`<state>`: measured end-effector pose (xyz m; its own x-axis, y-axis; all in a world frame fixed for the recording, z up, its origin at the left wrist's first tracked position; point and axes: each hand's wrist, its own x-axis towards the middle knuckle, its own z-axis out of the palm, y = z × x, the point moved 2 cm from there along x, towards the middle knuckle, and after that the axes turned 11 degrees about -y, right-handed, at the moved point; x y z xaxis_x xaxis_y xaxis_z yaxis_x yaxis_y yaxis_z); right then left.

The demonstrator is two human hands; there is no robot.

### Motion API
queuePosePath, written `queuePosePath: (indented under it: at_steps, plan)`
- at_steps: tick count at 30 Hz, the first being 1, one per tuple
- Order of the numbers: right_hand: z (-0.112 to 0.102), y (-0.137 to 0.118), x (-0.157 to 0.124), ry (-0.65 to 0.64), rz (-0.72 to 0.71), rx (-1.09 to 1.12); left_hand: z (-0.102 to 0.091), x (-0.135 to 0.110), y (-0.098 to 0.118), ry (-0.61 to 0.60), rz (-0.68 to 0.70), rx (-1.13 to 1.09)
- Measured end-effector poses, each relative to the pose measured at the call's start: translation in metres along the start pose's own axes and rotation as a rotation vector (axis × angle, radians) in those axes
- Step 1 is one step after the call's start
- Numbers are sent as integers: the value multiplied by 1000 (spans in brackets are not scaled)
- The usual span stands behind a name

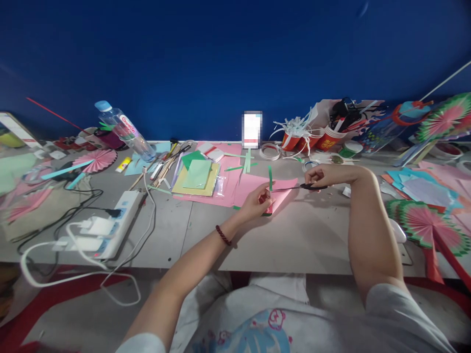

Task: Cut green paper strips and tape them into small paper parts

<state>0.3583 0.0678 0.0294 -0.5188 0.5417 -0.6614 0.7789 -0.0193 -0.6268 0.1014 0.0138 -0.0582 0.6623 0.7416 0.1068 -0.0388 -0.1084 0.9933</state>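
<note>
In the head view, my left hand (260, 200) is closed near the front of the pink paper sheet (252, 184). A narrow green paper strip (271, 177) stands up from its fingertips. Below the fingers shows a small pink piece with a green edge, mostly hidden by the hand. To the right, my right hand (315, 176) is closed around the dark handles of a pair of scissors (307, 186). The thin blades point left and reach the base of the green strip at my left fingertips. Whether the blades are apart is too small to tell.
Stacked green and yellow papers (198, 174) lie left of my hands, beside pencils. A bottle (128, 130) leans behind the power strip (119, 220). Red paper cups (327, 140) stand at the back right. A pink-green paper fan (429, 225) lies near my right elbow.
</note>
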Motion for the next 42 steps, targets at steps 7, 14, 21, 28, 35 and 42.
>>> queuePosePath:
  at_steps: [7, 14, 21, 28, 35, 42]
  plan:
    - [1, 0, 5, -13, 1, 3, 2, -1, 3, -7, -13, -32]
    - [6, -9, 3, -12, 11, -39, 3, -2, 2, -3, -45, -105]
    - [7, -4, 6, -22, 22, -28, 6, -2, 5, 15, -87, -142]
    - [7, -7, 7, -30, -10, -13, 6, -1, 4, 21, -81, -155]
    - [7, -6, 9, -38, -21, -27, 6, 0, 0, 25, -82, -172]
    - [6, -7, 8, -43, -21, -39, 5, 1, -5, 43, -121, -209]
